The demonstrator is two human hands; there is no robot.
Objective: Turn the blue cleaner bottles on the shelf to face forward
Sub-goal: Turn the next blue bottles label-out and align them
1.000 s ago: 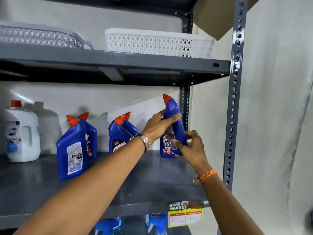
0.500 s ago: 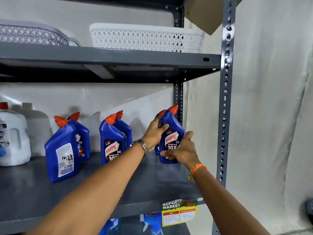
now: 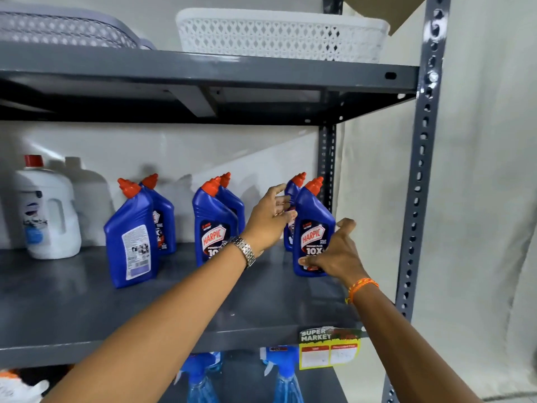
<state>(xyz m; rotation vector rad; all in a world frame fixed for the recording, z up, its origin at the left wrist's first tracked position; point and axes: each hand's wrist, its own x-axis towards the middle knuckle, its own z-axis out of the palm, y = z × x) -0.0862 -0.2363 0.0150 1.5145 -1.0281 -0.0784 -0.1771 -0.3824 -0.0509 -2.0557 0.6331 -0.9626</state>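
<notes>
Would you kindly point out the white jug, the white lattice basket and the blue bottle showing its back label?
white jug (image 3: 49, 216): head view, on its body beside the handle.
white lattice basket (image 3: 279, 39): head view, on its front wall.
blue bottle showing its back label (image 3: 130, 237): head view, on its blue body, just left of the label.

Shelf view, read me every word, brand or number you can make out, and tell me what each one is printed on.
"HARPIC", "POWER PLUS", "10X": front label of the right front bottle.
"HARPIC", "10": middle front bottle; the rest is hidden by the left hand.
"SUPER MARKET": price tag on the shelf edge; its price boxes are blurred.
Back label of the left front bottle: too small to read.
White jug label: blurred.
</notes>
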